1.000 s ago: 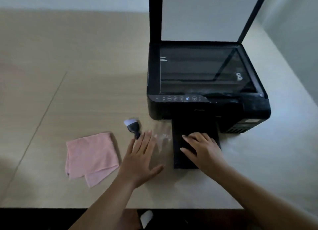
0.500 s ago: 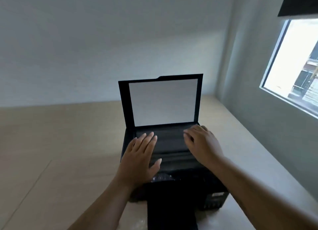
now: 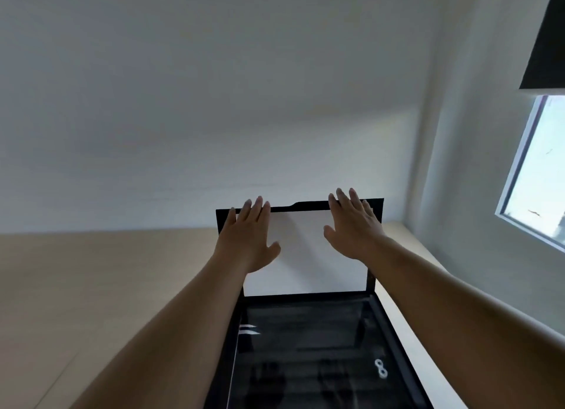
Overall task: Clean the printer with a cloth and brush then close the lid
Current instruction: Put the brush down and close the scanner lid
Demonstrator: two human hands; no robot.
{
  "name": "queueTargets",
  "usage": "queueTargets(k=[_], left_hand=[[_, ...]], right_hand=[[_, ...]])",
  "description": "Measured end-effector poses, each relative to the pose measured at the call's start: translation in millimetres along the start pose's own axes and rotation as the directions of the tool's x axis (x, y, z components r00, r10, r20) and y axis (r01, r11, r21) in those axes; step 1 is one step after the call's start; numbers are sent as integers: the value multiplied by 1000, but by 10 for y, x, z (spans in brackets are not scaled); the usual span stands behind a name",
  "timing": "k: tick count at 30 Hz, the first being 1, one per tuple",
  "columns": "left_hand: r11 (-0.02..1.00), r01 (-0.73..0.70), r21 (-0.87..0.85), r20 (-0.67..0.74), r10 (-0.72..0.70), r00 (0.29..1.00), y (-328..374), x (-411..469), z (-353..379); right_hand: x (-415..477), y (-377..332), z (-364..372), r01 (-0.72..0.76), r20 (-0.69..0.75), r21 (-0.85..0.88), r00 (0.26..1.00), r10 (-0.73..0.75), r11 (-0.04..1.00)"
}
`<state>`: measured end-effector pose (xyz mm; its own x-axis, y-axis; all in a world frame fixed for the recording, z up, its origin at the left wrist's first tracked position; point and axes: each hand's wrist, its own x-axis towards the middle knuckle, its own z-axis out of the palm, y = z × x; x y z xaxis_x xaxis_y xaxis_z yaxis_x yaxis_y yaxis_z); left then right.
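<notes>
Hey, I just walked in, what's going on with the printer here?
A person reaches both bare hands up to the raised lid of the black printer. The left hand and the right hand are open, fingers straight, with fingertips at the lid's top edge. The lid stands upright, so the scanner glass below is exposed and the lid is not yet closed. No cloth or brush is in view.
</notes>
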<state>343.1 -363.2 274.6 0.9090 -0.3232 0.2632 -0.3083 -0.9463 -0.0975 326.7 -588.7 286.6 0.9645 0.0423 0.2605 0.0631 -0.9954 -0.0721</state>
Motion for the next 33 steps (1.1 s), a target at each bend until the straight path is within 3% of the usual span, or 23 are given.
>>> queueTargets(k=[5,12,15,17,20,24,26,29,31,33], left_hand=[[997,26,69,99,-33,995,-109,120,49],[992,1,123,-241,29,970,3,-213,4],[987,-80,136,-396,128,910,117,-598,158],[982,-159,105,-406,188,894,208,-881,290],[976,-218,7,-374,204,905,329,-1306,533],[969,-237,-75,-283,207,936,452,-1821,915],[962,-240,-131,-157,219,963,496,-2019,1120],[968,-153,-200,143,183,973,541,-2194,1376],[976,-52,-213,238,104,966,564,-2222,1493],[978,8,-210,243,45,969,598,-2137,1512]], right_hand=[[147,10,100,-3,79,-3,997,3,1000],[-330,13,37,111,-177,-33,978,-115,993],[-775,-24,83,196,-221,-41,954,-200,980],[-1102,-37,111,234,-171,-17,957,-234,972],[-1565,-15,224,261,-77,94,964,-254,961],[-2055,47,733,281,-88,122,958,-272,952],[-2226,76,992,210,110,109,969,-221,972],[-2384,166,1343,179,373,93,906,-201,979],[-2361,163,1499,133,339,75,928,-151,988],[-2241,118,1579,36,310,72,949,-57,997]])
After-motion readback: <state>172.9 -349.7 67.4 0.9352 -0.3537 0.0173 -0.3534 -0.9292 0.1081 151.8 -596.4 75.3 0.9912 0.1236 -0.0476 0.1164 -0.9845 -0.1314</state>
